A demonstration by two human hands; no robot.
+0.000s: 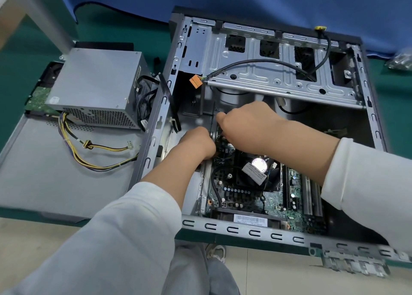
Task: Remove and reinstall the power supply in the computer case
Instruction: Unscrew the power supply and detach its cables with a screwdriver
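Your two hands are bunched together low inside the computer case (370, 125), at the top edge of the motherboard (245, 196); your left hand (197, 144) has its fingers curled under and out of sight, so whether it pinches a connector or only steadies the board's edge cannot be told; your right hand (247, 127) is curled too, knuckles up, its fingers tucked down against the same spot, and what they hold, if anything, is hidden beneath the hand.

The thing the task turns on is not under either hand; the power supply (95, 89) lies well out to the left of your grip, outside the case altogether, resting on the removed side panel (55, 172), with the case's left wall standing between it and your hands; its long axis runs roughly away from you and slightly leftward, its vented face turned toward you; its bundle of yellow and black wires (89, 147) spills from that near face onto the panel and trails back rightward toward the case wall, white plugs lying loose and unconnected.

Your left hand is plainly the nearer one; judged from this, the removal is done and the return is not yet begun; to fetch the unit you would reach left and over the wall, and the loose cabling would likely need gathering so it does not snag on that edge.
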